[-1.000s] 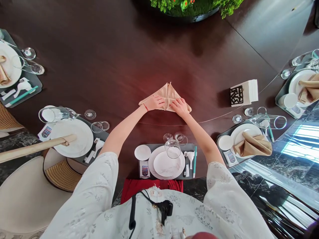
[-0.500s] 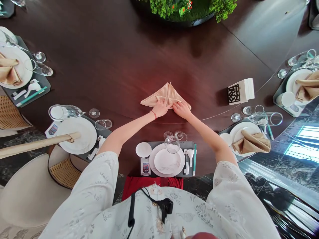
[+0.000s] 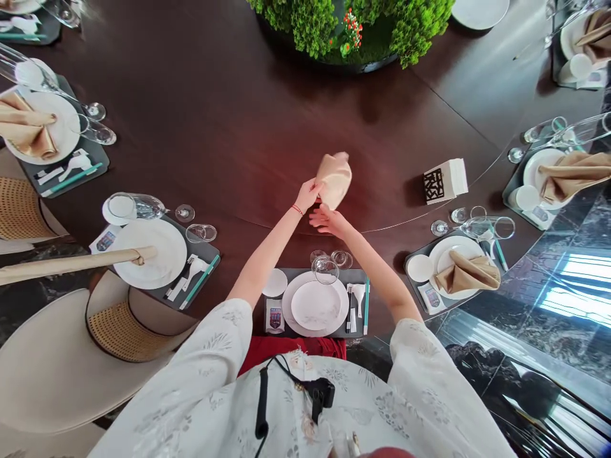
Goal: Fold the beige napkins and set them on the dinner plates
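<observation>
While beige napkin, motion-blurred, was over dark tabletop, left hand pinched its edge, fingers closed. Right hand was open, fingers spread, just beside napkin's near end; contact unclear. Nearer body, stacked plates sat on gray mat. White box stood to right, greenery beyond.

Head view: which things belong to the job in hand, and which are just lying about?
In use:
- left hand, holding beige napkin
- right hand, open close by

Apparently just lying about:
- black-patterned box
- green plants
- stacked plates
</observation>
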Motion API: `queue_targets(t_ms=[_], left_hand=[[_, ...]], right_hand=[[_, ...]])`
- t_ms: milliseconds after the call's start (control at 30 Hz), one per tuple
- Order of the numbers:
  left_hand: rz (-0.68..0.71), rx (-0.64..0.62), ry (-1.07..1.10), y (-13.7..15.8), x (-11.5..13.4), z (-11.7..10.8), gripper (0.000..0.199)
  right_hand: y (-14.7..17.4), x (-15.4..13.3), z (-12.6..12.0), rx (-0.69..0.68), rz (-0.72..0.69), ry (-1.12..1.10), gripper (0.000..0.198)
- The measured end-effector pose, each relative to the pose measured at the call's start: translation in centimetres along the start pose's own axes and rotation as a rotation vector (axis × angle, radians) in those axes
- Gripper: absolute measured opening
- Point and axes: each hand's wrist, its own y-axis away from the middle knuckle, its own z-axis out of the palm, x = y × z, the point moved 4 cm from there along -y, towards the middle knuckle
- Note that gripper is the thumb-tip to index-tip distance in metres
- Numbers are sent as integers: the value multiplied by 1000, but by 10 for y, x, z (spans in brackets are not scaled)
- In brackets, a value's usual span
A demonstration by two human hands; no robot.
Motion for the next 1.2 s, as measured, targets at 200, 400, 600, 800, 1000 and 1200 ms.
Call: queue_targets(t_ms=[200, 400, 600, 800, 1000, 1200], left_hand=[[-389, 244, 737, 46, -51, 44, 14], [-466, 456, 715, 67, -78, 57, 10], [-111, 605, 77, 65, -71, -8, 29], [240, 405, -265, 39, -38, -42, 20], [431, -144, -589, 28, -32, -17, 18], [370, 1, -820, 43, -47, -28, 27]], right_hand=[[-42, 23, -18, 581, -207, -378, 40], [-30, 36, -43, 862, -163, 202, 39], [-8, 29, -29, 686, -245, 1171, 32], [-9, 23, 2, 360, -564, 1185, 36], [-42, 14, -16, 398, -177, 104, 49], [-58, 7, -32, 397, -40, -130, 27]])
